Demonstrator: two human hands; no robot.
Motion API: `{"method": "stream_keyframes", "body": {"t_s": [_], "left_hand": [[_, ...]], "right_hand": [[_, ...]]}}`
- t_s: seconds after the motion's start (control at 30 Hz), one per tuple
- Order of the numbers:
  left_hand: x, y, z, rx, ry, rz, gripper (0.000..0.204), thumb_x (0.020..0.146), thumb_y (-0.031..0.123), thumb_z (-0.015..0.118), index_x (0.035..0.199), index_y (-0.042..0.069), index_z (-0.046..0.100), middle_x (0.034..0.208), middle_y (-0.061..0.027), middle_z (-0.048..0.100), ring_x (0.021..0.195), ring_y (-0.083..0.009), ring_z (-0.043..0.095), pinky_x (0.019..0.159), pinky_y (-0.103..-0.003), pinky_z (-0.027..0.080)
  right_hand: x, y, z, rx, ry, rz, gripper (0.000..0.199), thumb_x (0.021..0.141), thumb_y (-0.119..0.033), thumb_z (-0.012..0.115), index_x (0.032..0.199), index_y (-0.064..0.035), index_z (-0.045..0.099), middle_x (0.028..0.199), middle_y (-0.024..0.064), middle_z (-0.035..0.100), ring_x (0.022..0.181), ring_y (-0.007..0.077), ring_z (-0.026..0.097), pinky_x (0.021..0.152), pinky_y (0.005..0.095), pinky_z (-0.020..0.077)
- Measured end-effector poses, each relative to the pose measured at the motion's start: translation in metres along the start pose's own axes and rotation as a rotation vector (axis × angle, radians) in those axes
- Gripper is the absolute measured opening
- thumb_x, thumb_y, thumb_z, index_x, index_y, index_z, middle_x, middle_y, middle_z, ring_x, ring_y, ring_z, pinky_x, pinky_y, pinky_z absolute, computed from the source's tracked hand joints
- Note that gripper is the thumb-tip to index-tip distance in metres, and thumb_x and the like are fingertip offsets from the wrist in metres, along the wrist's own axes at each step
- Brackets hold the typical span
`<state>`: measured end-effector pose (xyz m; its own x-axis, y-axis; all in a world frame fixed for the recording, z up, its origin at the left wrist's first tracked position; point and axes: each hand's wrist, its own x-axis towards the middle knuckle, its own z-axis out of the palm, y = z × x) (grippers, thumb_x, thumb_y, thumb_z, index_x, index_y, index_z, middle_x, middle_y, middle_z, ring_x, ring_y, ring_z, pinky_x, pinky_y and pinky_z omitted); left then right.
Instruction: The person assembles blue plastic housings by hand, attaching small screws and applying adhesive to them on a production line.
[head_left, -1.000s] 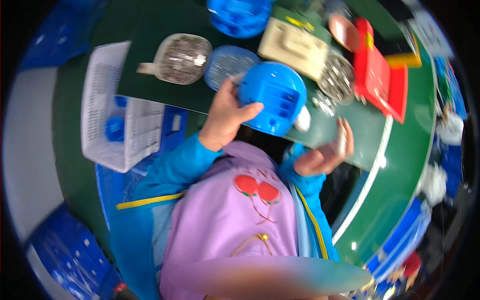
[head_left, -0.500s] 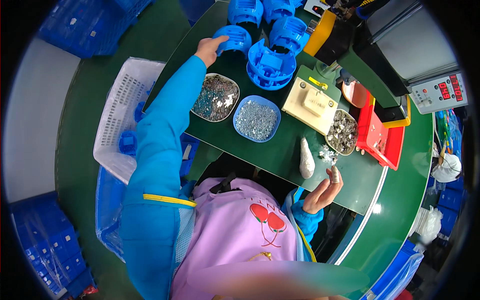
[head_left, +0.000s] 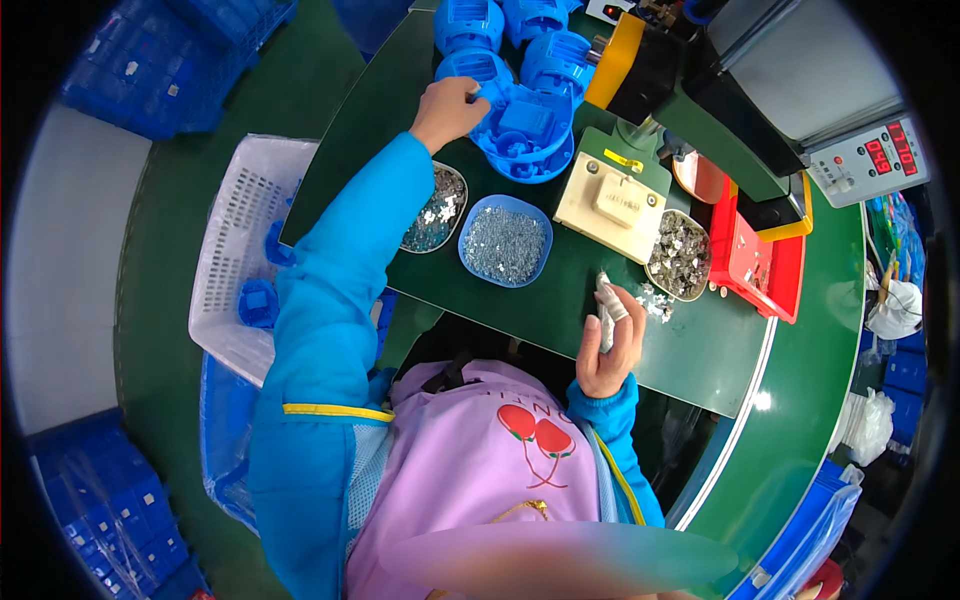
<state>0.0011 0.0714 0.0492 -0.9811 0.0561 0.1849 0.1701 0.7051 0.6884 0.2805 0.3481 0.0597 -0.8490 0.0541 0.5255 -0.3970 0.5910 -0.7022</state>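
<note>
My left hand (head_left: 447,113) is at the group of blue plastic housings, its fingers curled at the edge of one housing (head_left: 472,68). Beside it sits another blue housing (head_left: 527,125), whose open inside faces up. My right hand (head_left: 612,345), with pale tape round a finger, closes on a tapered white wrapped bundle (head_left: 603,290) lying on the green table; the hand partly covers it. Small whitish pieces (head_left: 655,303) are scattered just right of that hand. Under my left forearm, a tray of small metal parts (head_left: 436,212) is partly hidden.
A blue bowl of small silvery parts (head_left: 505,240) stands mid-table. Right of it are a cream fixture block (head_left: 610,210) under a press machine (head_left: 690,130), a bowl of metal pieces (head_left: 680,255) and a red bin (head_left: 735,255). A white crate (head_left: 245,240) stands at the left.
My right hand has moved left onto the white bundle and closed round it. My left hand has shifted right and nearer, and the housing by it has moved right among the others.
</note>
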Motion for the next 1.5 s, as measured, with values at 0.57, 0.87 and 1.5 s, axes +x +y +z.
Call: {"method": "stream_keyframes", "body": {"t_s": [0.57, 0.87, 1.5], "left_hand": [[-0.205, 0.079, 0.016, -0.466, -0.282, 0.121, 0.024, 0.085, 0.012, 0.071, 0.104, 0.0, 0.062, 0.082, -0.0101, 0.063, 0.072, -0.0166, 0.062, 0.062, -0.031, 0.05], [-0.117, 0.022, 0.041, 0.255, -0.087, 0.343, 0.016, 0.078, 0.009, 0.074, 0.092, 0.003, 0.07, 0.09, -0.0159, 0.066, 0.088, -0.0366, 0.065, 0.077, -0.047, 0.052], [-0.105, 0.015, 0.041, 0.134, -0.186, 0.267, 0.006, 0.078, 0.008, 0.068, 0.083, 0.004, 0.07, 0.082, -0.0158, 0.066, 0.078, -0.0371, 0.065, 0.07, -0.047, 0.052]], "right_hand": [[-0.029, 0.012, -0.007, 0.539, -0.084, 0.655, 0.043, 0.104, -0.023, 0.047, 0.136, 0.0058, 0.05, 0.126, 0.0128, 0.061, 0.116, 0.0184, 0.054, 0.101, 0.0312, 0.0408], [-0.053, 0.014, -0.034, 0.474, -0.03, 0.661, 0.044, 0.105, -0.025, 0.047, 0.135, 0.0067, 0.051, 0.123, 0.0111, 0.062, 0.11, 0.0169, 0.055, 0.097, 0.0292, 0.0411], [-0.052, 0.014, -0.03, 0.476, -0.041, 0.666, 0.041, 0.103, -0.019, 0.049, 0.134, 0.008, 0.051, 0.122, 0.0117, 0.063, 0.11, 0.0171, 0.056, 0.098, 0.0301, 0.0416]]}}
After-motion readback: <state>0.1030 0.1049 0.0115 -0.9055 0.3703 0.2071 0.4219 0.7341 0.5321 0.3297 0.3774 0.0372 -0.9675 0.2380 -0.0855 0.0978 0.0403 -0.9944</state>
